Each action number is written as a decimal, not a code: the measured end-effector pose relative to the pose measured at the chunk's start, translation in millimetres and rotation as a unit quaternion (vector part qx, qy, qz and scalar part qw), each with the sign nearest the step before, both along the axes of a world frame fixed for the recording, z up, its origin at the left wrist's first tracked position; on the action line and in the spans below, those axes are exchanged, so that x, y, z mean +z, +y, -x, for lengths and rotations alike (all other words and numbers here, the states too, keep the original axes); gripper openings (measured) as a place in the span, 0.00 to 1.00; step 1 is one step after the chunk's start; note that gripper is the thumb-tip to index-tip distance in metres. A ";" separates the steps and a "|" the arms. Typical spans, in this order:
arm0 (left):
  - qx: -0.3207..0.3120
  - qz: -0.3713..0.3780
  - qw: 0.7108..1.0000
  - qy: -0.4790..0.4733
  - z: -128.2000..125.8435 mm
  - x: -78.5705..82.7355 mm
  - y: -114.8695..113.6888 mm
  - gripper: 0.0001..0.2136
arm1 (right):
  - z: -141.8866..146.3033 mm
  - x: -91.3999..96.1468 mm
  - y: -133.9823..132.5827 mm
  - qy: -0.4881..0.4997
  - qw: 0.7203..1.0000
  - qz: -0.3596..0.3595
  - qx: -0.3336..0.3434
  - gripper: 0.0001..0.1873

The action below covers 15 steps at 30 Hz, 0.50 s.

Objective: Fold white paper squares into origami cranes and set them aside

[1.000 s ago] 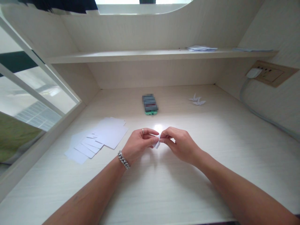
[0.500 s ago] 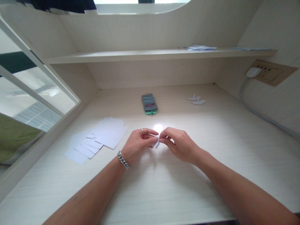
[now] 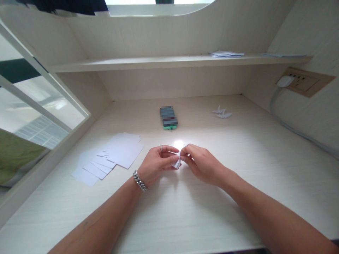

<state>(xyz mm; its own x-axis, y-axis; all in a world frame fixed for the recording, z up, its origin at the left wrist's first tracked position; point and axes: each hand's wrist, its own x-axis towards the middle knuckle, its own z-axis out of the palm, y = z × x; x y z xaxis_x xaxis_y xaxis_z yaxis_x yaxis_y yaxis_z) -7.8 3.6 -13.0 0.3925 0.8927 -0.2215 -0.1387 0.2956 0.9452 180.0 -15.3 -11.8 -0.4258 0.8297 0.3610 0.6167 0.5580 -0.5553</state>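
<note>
A small folded piece of white paper (image 3: 177, 163) is held between my two hands above the middle of the desk. My left hand (image 3: 159, 159), with a ring on one finger and a chain bracelet at the wrist, pinches the paper from the left. From the right, the thumb and index finger of my right hand (image 3: 200, 160) close on its edge. My fingers cover much of the paper, so its folded shape is hard to make out.
White paper sheets (image 3: 124, 153) lie fanned out on the left of the desk (image 3: 169, 218). A blurred dark phone-like object (image 3: 168, 117) is at the back, with small folded paper figures (image 3: 222, 113) to its right. More papers (image 3: 226, 54) rest on the shelf. A cable (image 3: 291, 128) hangs from the wall socket (image 3: 307, 83).
The paper has turned slightly between my fingers, and the fingers of my left hand have shifted under it. Both hands stay in nearly the same place.
</note>
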 end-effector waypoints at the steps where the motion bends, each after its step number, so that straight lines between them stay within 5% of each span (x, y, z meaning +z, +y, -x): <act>1: -0.001 0.005 1.000 0.004 0.1 0.3 -0.3 0.16 | -0.1 0.3 -0.2 0.007 1.000 0.007 0.001 0.05; 15: -0.005 -0.018 1.000 0.019 0.9 2.4 -0.6 0.16 | 2.4 8.1 -3.6 0.080 0.993 0.087 -0.001 0.05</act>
<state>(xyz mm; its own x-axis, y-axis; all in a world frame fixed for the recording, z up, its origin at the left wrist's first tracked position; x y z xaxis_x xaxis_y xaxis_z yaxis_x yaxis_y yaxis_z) -8.7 3.0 -10.6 0.3931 0.8967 -0.2035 -0.1000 0.2618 0.9599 177.6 -18.9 -3.6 -0.3724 0.8864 0.2750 0.5134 0.4436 -0.7346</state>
